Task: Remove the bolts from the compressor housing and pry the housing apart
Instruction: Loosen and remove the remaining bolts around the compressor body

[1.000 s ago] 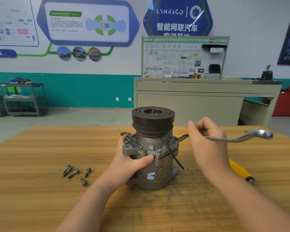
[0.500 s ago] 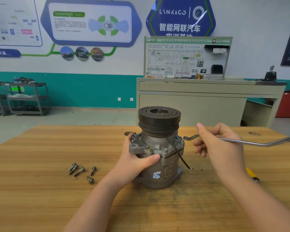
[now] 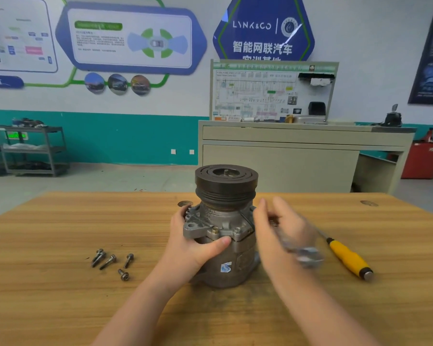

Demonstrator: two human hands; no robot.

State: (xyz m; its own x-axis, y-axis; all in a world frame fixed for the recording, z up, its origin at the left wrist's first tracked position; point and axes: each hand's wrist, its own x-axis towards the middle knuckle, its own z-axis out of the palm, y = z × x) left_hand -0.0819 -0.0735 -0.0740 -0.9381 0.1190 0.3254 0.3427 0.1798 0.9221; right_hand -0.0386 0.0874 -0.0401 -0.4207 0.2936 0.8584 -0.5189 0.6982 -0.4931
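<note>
Left hand (image 3: 198, 245) grips compressor (image 3: 225, 236), thumb curled across front; right hand (image 3: 283, 236) blurred around wrench (image 3: 303, 253), finger state indeterminate; seat wrench squarely before turning.

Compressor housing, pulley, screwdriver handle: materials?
Compressor housing: likely cast aluminium, dull grey, rough matte, grimy. Pulley: dark metal, probably steel, grooved, brownish, maybe rust or dirt. Screwdriver handle: yellow, smooth, looks plastic; grey end cap's material unclear.
</note>
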